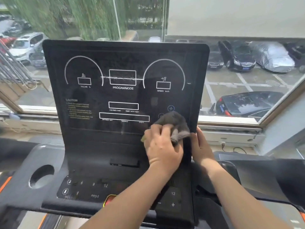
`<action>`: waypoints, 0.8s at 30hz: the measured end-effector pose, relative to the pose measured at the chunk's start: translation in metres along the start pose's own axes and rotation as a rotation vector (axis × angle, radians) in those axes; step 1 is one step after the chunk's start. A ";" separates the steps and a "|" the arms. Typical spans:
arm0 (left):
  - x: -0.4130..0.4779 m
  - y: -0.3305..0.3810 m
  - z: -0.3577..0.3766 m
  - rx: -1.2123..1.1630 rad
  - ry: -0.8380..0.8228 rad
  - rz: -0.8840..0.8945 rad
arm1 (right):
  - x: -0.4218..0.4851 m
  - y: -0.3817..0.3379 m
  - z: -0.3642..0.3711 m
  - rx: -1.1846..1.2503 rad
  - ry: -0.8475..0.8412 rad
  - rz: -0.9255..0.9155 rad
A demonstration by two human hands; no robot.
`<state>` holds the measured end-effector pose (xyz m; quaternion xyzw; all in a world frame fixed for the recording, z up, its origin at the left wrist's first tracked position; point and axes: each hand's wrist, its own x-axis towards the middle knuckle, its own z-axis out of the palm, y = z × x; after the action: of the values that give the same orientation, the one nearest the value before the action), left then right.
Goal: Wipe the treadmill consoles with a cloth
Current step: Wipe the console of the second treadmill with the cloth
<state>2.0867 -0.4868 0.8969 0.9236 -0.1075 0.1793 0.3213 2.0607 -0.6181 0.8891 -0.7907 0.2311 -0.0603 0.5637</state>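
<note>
The black treadmill console (115, 96) stands upright in front of me, with white dials and the words PROGAM/MODE printed on it. My left hand (162, 146) presses a bunched grey cloth (175, 124) against the console's lower right area, just below a round plus button (171, 108). My right hand (200, 146) holds the console's right edge, thumb at the front and fingers hidden behind the panel. A white streak runs across the middle display box (122, 77).
Below the screen lies the button deck (85, 185) with number keys, a round cup holder (41, 176) at the left and a red stop button (109, 199) near the front. A wide window (247, 71) behind the console looks onto parked cars.
</note>
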 end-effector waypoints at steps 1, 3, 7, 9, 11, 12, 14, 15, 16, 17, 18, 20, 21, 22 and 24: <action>-0.003 0.007 0.005 0.025 -0.058 0.073 | 0.001 0.000 -0.001 0.031 -0.008 0.016; -0.003 0.007 0.007 0.051 -0.150 0.227 | -0.003 -0.006 -0.003 0.094 -0.034 0.039; 0.012 -0.024 -0.004 0.124 -0.208 0.555 | 0.000 0.003 -0.003 0.072 -0.012 0.051; 0.022 -0.039 -0.016 0.202 -0.207 0.643 | 0.000 0.003 -0.003 0.028 0.006 0.082; 0.031 -0.056 -0.032 0.269 -0.179 0.641 | 0.000 0.000 -0.003 -0.055 0.009 0.101; 0.035 -0.067 -0.040 0.297 -0.164 0.629 | -0.001 -0.003 -0.003 -0.078 -0.001 0.117; 0.041 -0.096 -0.058 0.344 -0.145 0.599 | -0.003 -0.005 -0.002 -0.095 -0.006 0.133; 0.044 -0.115 -0.067 0.360 -0.139 0.576 | -0.005 -0.008 -0.001 -0.099 -0.012 0.140; 0.047 -0.134 -0.077 0.367 -0.137 0.547 | -0.007 -0.011 0.001 -0.104 -0.005 0.151; 0.050 -0.151 -0.086 0.367 -0.137 0.510 | -0.008 -0.014 0.005 -0.098 0.020 0.153; 0.052 -0.168 -0.096 0.360 -0.130 0.467 | -0.009 -0.017 0.010 -0.077 0.056 0.164; 0.056 -0.195 -0.112 0.337 -0.100 0.371 | -0.014 -0.022 0.025 -0.007 0.187 0.191; 0.058 -0.206 -0.119 0.333 -0.086 0.327 | -0.018 -0.023 0.035 0.034 0.277 0.194; 0.059 -0.216 -0.125 0.330 -0.077 0.288 | -0.023 -0.026 0.046 0.056 0.359 0.184; 0.061 -0.237 -0.138 0.320 -0.088 0.203 | -0.041 -0.039 0.071 0.017 0.443 0.149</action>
<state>2.1806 -0.2218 0.8901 0.9543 -0.1843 0.1850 0.1453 2.0610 -0.5288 0.9064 -0.7340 0.4064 -0.1928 0.5088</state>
